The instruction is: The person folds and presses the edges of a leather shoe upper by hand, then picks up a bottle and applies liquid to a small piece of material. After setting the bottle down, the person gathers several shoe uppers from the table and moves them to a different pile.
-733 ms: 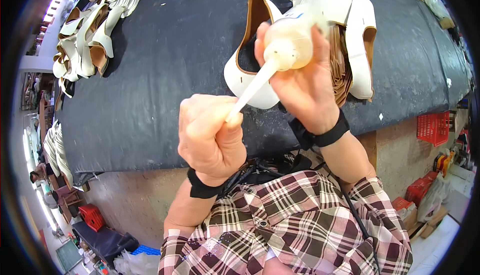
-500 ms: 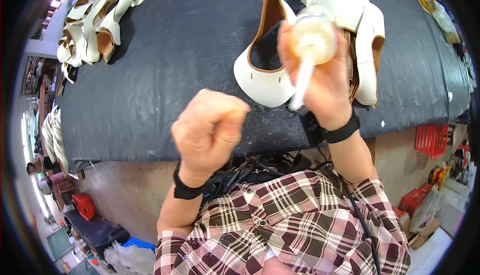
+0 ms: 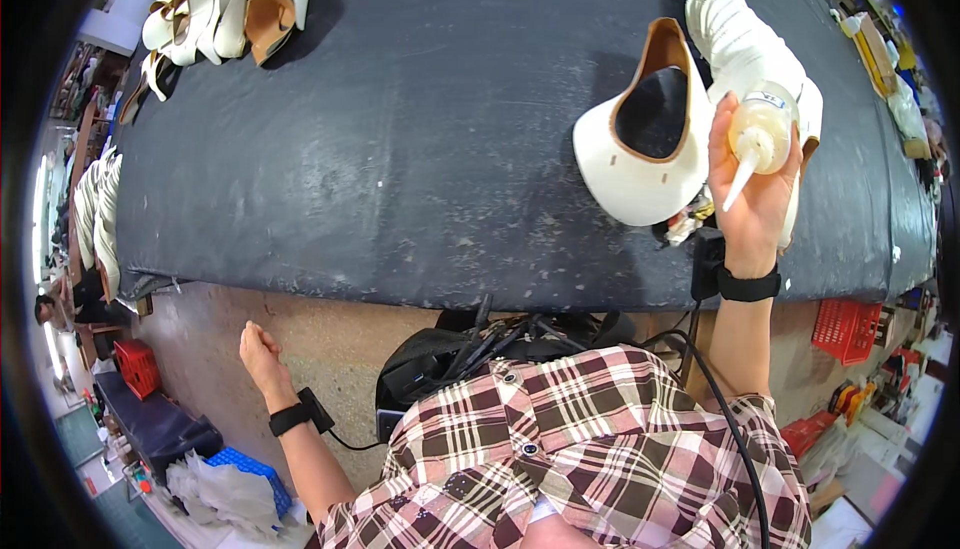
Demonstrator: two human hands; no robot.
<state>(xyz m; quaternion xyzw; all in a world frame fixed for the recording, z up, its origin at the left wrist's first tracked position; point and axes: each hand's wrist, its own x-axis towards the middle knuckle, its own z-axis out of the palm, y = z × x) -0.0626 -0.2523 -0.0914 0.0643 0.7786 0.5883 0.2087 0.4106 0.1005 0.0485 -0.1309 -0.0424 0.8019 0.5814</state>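
My right hand [image 3: 758, 219] is closed around a clear squeeze bottle [image 3: 762, 134] of yellowish liquid, its white nozzle tilted down toward me. The bottle is above the right side of the table, in front of a stack of white shoe uppers [image 3: 735, 34]. Just left of that hand, a single white shoe upper [image 3: 640, 184] with a tan lining lies on the table, its opening facing up. My left hand [image 3: 262, 357] hangs beyond the table's front edge on the left, away from the uppers. Its fingers look curled; what they hold, if anything, is hidden.
The table has a dark, scuffed cover [image 3: 430, 149]. More white uppers [image 3: 230, 9] lie in a pile at its far left. A small multicoloured bundle [image 3: 688, 221] sits by the single upper. Red baskets [image 3: 846, 329] stand below the table on both sides.
My left hand has dropped from over the table to down past its front edge, far to the left. My right hand has shifted right with the bottle. The view has shifted too.
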